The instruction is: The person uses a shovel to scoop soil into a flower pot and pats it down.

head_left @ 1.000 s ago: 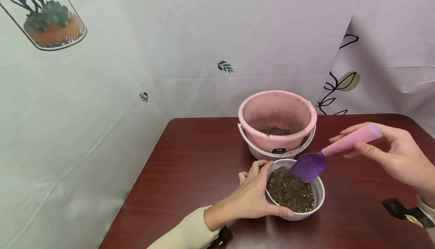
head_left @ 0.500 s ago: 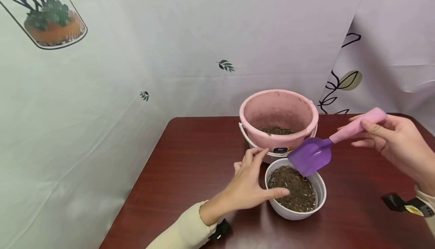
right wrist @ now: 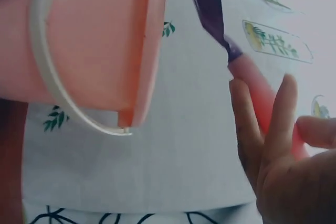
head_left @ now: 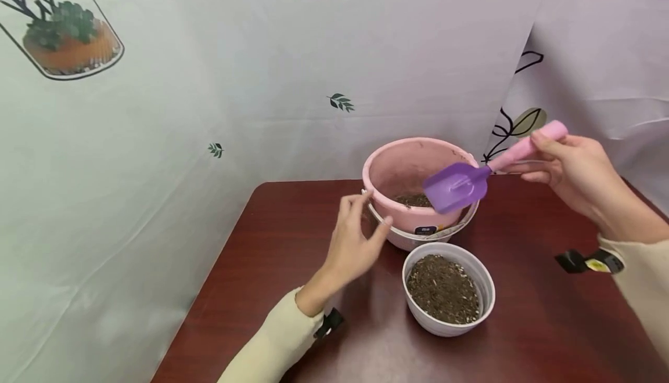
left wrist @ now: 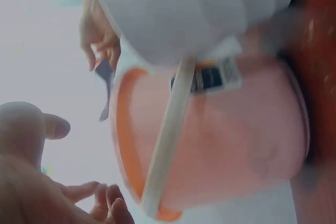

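My right hand point(head_left: 580, 180) grips the pink handle of a purple-bladed hand trowel point(head_left: 460, 185), whose blade overlaps the front right rim of a pink bucket point(head_left: 397, 212) in the head view. No soil shows on the blade. Held in the air, my left hand point(head_left: 352, 244) has its thumb and fingers spread, fingertips close to the bucket's left rim. Dark soil point(head_left: 413, 199) lies low inside the bucket. In front of it stands a white pot point(head_left: 483, 281), filled most of the way with soil point(head_left: 444, 290). From the left wrist, the pot point(left wrist: 173, 14) overlaps the bucket point(left wrist: 236, 135).
Both containers stand on a dark red-brown table point(head_left: 261, 255). The bucket's white handle point(head_left: 387, 229) hangs down across its front. A pale cloth point(head_left: 251, 69) with plant prints hangs right behind the table and along its left side.
The trowel has risen from over the pot to the bucket's rim, in my right hand. My left hand has let go of the pot and moved up and left toward the bucket.
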Action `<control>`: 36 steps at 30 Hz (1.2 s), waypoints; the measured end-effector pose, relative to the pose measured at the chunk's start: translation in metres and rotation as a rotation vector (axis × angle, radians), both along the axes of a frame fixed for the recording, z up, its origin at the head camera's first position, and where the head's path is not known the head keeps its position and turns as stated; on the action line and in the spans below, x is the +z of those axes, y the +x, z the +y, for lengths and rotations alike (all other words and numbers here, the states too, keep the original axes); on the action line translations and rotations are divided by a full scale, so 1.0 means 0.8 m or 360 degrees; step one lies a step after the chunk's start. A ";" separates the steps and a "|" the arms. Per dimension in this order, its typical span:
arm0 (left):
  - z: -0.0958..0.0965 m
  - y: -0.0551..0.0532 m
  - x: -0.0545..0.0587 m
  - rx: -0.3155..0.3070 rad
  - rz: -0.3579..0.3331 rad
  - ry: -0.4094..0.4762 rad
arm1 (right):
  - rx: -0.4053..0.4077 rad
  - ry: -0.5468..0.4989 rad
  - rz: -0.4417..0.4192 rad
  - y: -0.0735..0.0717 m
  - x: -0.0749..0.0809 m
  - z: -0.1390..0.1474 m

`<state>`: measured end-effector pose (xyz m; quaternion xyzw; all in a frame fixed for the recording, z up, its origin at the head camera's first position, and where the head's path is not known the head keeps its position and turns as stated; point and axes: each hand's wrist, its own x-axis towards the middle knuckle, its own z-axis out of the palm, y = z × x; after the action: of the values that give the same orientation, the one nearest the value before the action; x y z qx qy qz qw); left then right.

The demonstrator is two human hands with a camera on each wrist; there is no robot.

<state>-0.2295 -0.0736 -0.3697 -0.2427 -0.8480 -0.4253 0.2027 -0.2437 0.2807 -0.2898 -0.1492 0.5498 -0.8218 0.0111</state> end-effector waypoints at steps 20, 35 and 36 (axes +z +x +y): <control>0.002 -0.064 -0.013 0.0034 -0.0571 0.0514 | -0.0298 0.1382 0.0046 -0.133 -0.002 -0.119; 0.003 -0.070 -0.019 -0.0039 -0.0552 0.0662 | -0.0074 0.1396 0.0002 -0.164 -0.035 -0.127; 0.002 -0.070 -0.018 -0.0038 -0.0547 0.0675 | -0.0068 0.1412 0.0022 -0.166 -0.035 -0.128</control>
<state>-0.2858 -0.0717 -0.3842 -0.1292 -0.7591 -0.6306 0.0970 -0.3761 0.1780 -0.3180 -0.1242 0.8523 -0.5053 0.0533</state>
